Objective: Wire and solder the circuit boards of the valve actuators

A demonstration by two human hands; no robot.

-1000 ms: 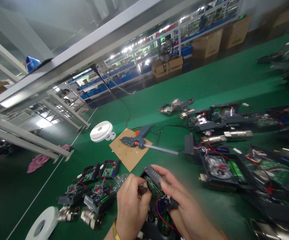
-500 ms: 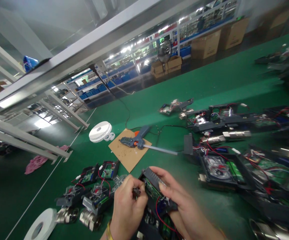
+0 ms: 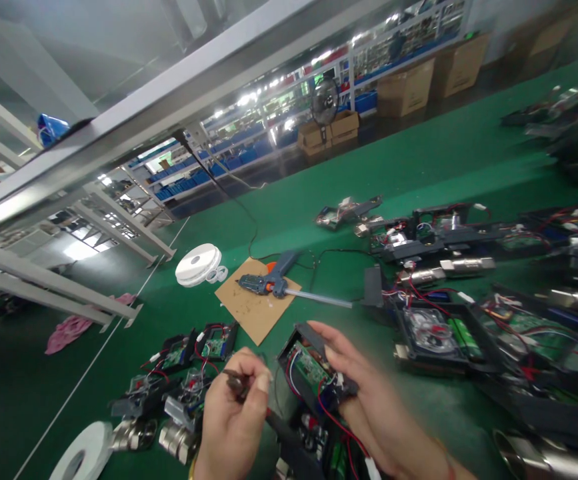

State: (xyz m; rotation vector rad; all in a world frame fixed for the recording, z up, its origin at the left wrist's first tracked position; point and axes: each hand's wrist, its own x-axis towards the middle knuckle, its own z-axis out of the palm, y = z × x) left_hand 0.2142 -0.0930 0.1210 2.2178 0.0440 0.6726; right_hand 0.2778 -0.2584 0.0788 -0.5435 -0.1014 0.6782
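My right hand grips a black plastic housing, tilted, with a green circuit board inside. Red and black wires trail from the housing to a white connector. To its left, my left hand is closed in a pinch with a thin dark piece showing between its fingers; its kind I cannot make out. Under both hands lies another open black housing, partly hidden.
Beyond my hands, a glue gun with a clear glue stick lies on a cardboard square. White tape rolls are at the left. Several wired black housings with metal fittings fill the right of the green table.
My left hand has moved away from the housing, left and slightly down, uncovering the board and its wires. The right hand still holds the housing, now tilted more open to view.
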